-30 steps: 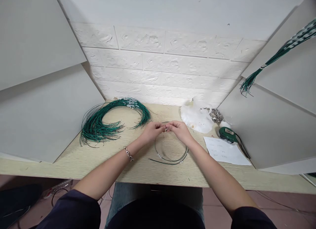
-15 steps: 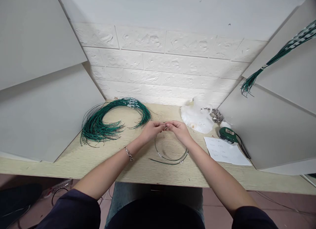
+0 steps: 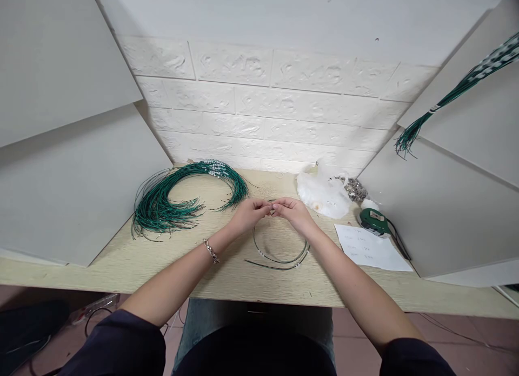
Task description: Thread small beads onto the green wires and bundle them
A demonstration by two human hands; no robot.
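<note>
My left hand [image 3: 249, 213] and my right hand [image 3: 292, 212] meet fingertip to fingertip above the middle of the wooden table [image 3: 121, 262]. Both pinch the ends of a thin green cord [image 3: 279, 260] that hangs in a loop down onto the table between my wrists. Small pale beads sit on the loop. What sits exactly between the fingertips is too small to make out. A bracelet [image 3: 211, 252] is on my left wrist.
A curved bundle of green cords [image 3: 170, 200] lies at the left. A white plastic bag [image 3: 322, 195] with small metal pieces [image 3: 354, 189], a green tape measure [image 3: 373, 220] and a paper sheet [image 3: 371, 248] lie at the right. Another cord bundle [image 3: 446, 100] hangs on the right panel.
</note>
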